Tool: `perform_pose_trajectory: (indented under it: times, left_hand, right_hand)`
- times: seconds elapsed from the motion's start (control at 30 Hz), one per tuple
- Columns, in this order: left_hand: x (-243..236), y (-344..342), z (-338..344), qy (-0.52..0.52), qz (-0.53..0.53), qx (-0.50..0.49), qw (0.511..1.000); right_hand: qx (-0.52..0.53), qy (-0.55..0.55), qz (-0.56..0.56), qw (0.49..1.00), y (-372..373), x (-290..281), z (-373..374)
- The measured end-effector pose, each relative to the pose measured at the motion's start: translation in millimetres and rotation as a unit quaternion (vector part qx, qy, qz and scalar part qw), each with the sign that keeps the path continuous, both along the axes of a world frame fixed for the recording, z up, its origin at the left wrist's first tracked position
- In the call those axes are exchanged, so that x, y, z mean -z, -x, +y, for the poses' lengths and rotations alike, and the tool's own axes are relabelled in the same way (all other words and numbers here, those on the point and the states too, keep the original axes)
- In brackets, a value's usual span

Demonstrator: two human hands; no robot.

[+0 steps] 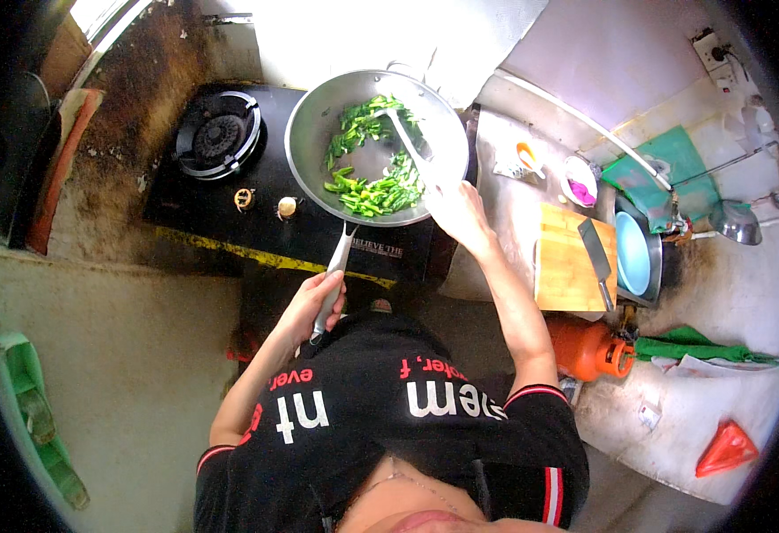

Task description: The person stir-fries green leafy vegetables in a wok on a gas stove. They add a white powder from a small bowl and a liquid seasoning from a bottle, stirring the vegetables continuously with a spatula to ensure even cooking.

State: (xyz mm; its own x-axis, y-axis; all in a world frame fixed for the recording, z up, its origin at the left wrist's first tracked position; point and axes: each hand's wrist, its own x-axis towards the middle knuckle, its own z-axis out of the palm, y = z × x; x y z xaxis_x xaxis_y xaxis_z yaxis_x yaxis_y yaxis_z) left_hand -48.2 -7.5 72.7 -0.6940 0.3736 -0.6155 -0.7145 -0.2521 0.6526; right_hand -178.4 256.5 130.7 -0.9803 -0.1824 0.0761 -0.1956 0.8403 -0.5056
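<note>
A wide metal wok (310, 151) stands over the right side of a black gas stove (274, 169). Chopped green vegetables (379, 191) lie in it, spread in a ring around a barer middle. Fingers wrapped round the wok's grey handle, my left hand (318, 302) is closed on it at the near side. My right hand (452, 209) reaches over the wok's right rim, closed on a pale spatula (405, 133). The spatula slants to the far left, its head among the greens near the far side. Glare washes out part of its handle and my right fingers.
The other burner (218, 135) is at the left, with two knobs (286, 208) in front. To the right, a cleaver (595, 258) lies on a wooden cutting board (567, 266), beside a light blue basin (631, 253). An orange gas cylinder (585, 348) stands below the counter.
</note>
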Motion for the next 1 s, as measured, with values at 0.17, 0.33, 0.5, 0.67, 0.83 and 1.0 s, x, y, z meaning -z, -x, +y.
perform_pose_trajectory:
  times: [0.17, 0.33, 0.5, 0.67, 0.83, 1.0]
  left_hand:
    - [4, 0, 1, -0.010, -0.004, -0.002, 1.000]
    - [6, -1, 1, -0.007, -0.009, -0.005, 1.000]
    - [4, -1, -1, -0.005, -0.010, -0.005, 1.000]
    - [5, -2, -1, -0.009, -0.009, -0.001, 1.000]
    - [4, 1, -3, -0.002, -0.005, -0.002, 1.000]
    - [2, 3, -2, -0.007, -0.009, 0.005, 1.000]
  right_hand:
    - [0.015, -0.031, -0.002, 0.999, 37, 28, -28]
    - [-0.019, 0.021, -0.036, 0.999, -19, 14, -11]
    - [-0.041, 0.030, -0.172, 0.984, -84, -80, 50]
    - [-0.032, -0.021, -0.155, 0.987, -84, -80, 54]
    - [0.003, 0.083, -0.048, 0.995, -23, 5, 40]
    - [0.038, 0.195, -0.100, 0.975, 0, 35, 9]
